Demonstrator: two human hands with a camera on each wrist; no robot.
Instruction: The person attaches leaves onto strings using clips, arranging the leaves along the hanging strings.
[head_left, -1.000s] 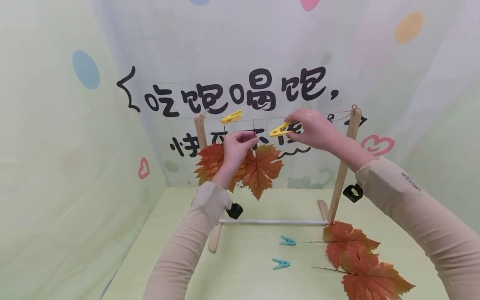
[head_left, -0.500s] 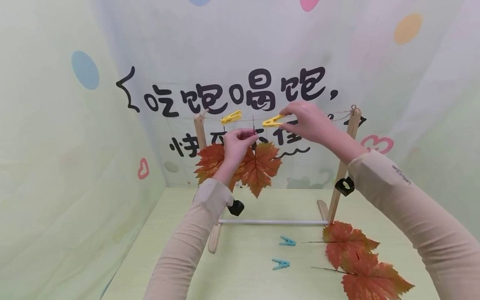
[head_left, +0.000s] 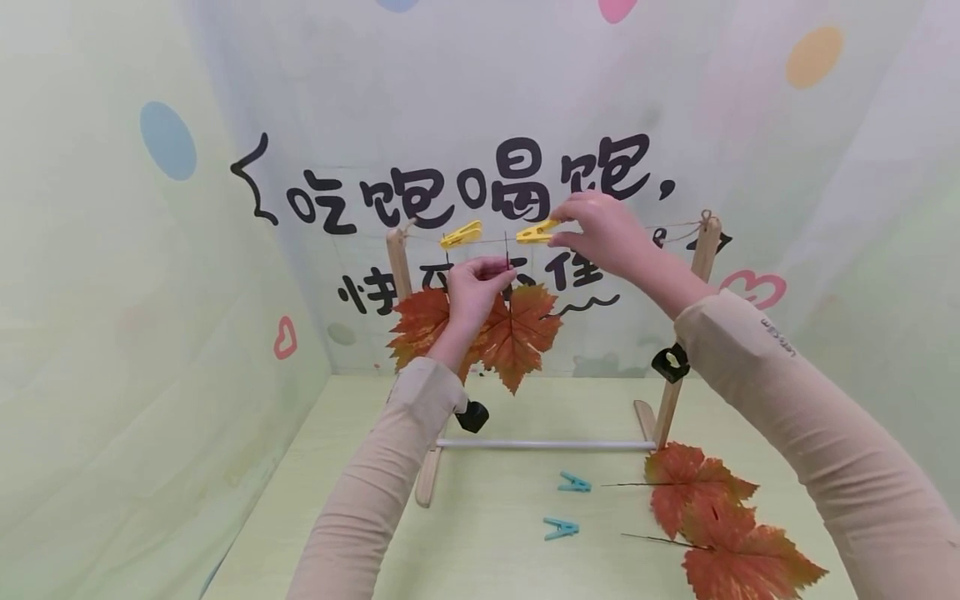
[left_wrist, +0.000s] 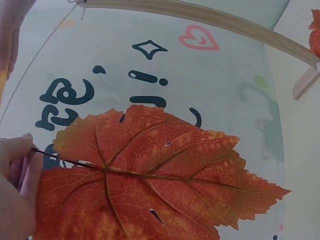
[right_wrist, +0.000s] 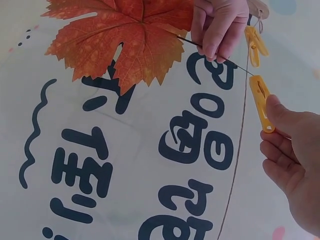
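One leaf (head_left: 418, 323) is up near the left end of the string (head_left: 491, 241), the left grip (head_left: 476, 292) pinches a second leaf (head_left: 523, 333) by its stem, the right grip (head_left: 603, 235) clamps a yellow peg (head_left: 533, 233) beside it, with two blue pegs (head_left: 574, 482) and, toward the right edge of the surface (head_left: 480, 542), two more leaves (head_left: 750, 562) to go!

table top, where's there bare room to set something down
The table is bare in front of the white rod, between the left wooden foot and the two teal clips; also behind the rod, toward the backdrop. It is crowded at the front right, where two leaves lie close together by the right post, their stems pointing toward the clips.
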